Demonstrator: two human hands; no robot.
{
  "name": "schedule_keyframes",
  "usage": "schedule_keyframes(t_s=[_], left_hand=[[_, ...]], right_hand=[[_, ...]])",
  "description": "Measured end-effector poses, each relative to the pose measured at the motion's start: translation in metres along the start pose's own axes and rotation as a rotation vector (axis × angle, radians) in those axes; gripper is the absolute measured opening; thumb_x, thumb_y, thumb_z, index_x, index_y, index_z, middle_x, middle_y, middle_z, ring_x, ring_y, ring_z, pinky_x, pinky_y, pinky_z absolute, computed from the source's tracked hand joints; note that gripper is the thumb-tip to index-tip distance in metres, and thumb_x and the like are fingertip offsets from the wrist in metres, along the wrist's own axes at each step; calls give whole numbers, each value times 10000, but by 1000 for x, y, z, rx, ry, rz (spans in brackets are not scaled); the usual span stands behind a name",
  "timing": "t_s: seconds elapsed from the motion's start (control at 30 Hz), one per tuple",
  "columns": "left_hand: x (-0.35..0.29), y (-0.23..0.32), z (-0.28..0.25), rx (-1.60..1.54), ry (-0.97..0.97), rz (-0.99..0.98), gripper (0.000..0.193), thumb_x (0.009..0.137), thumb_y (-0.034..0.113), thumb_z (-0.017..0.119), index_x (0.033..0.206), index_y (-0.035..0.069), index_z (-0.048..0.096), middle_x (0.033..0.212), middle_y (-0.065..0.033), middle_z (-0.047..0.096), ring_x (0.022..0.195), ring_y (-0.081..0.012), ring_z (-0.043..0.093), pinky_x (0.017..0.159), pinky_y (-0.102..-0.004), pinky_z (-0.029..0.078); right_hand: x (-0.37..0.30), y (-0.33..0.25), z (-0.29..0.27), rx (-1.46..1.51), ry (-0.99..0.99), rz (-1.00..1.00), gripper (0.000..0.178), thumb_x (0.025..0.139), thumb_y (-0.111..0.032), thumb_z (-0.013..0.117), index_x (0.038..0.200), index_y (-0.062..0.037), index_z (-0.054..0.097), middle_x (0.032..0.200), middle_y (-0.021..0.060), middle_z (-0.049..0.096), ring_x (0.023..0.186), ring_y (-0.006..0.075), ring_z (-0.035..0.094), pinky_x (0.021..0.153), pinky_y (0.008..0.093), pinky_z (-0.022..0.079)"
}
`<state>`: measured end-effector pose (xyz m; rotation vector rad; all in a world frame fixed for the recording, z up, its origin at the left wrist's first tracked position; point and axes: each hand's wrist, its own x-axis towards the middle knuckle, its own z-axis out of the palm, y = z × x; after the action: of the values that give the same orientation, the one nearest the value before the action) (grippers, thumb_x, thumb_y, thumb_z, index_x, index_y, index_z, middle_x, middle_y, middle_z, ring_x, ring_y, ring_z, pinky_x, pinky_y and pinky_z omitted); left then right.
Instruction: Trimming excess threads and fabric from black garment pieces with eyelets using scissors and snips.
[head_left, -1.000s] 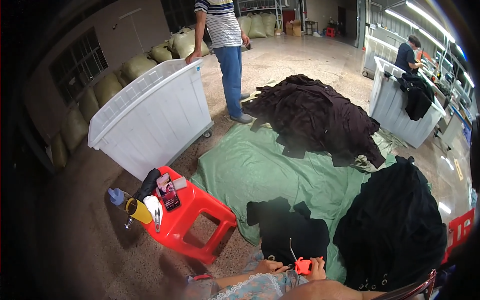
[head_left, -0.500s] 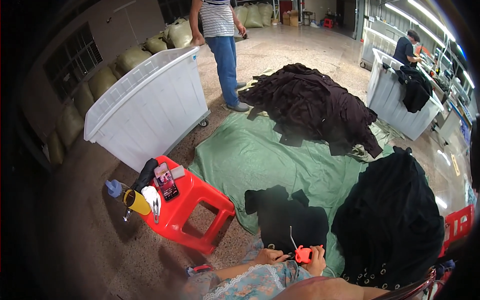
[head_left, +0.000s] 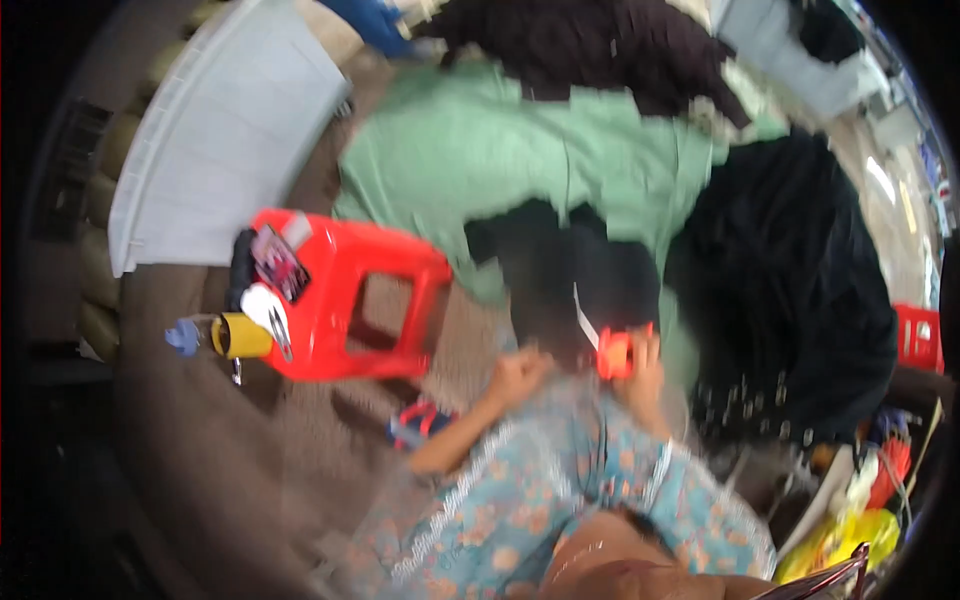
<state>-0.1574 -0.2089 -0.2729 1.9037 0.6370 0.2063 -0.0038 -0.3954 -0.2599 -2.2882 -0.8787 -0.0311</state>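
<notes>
My right hand (head_left: 643, 373) grips an orange-red tool (head_left: 613, 354) with a thin pale rod (head_left: 584, 315) rising from it. The tool is over the near edge of a black garment (head_left: 575, 275) spread out in front of me. My left hand (head_left: 520, 375) has its fingers curled at the same near edge, a short way left of the tool. Motion smears the picture, so the exact pinch of the left fingers is unclear. To the right lies a large heap of black cloth (head_left: 790, 270) with metal rings along its near end.
A red stool (head_left: 325, 290) at left bears a phone (head_left: 281, 264), thread snips (head_left: 280, 330) and a yellow cup (head_left: 243, 336). Beyond are a green sheet (head_left: 450, 140), a dark brown cloth pile (head_left: 600, 40) and a white bin (head_left: 225, 130). A yellow bag (head_left: 850, 545) is at lower right.
My view has tipped downward, so the surroundings sit higher and more of my floral clothing shows. The orange-red tool stays in my right hand, and my left hand stays close to the garment's edge.
</notes>
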Motion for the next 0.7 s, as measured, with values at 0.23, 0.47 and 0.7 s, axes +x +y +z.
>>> schedule_keyframes(t_s=[0.23,0.47,0.7], left_hand=[[-6,-23,-19,-746,341,-684,286,945,307,564,920,23,587,723,-46,569,454,-70,469,409,-223,426],[-2,-7,-20,-613,195,-538,298,896,285,646,1022,23,582,771,-25,576,542,-70,506,504,-201,428],[5,39,-8,406,151,115,330,723,174,776,1026,89,676,1072,-97,526,933,-251,577,758,-352,491]], right_hand=[[2,-9,-15,123,4,231,299,800,-34,636,1091,-71,577,1105,115,550,1027,310,565,811,358,475],[-14,-14,-55,269,-104,325,328,825,-179,699,1119,-81,590,997,114,589,906,298,605,762,360,480],[-19,-24,-76,200,-214,377,369,889,-275,662,1162,-44,573,907,76,602,816,176,587,757,303,470]])
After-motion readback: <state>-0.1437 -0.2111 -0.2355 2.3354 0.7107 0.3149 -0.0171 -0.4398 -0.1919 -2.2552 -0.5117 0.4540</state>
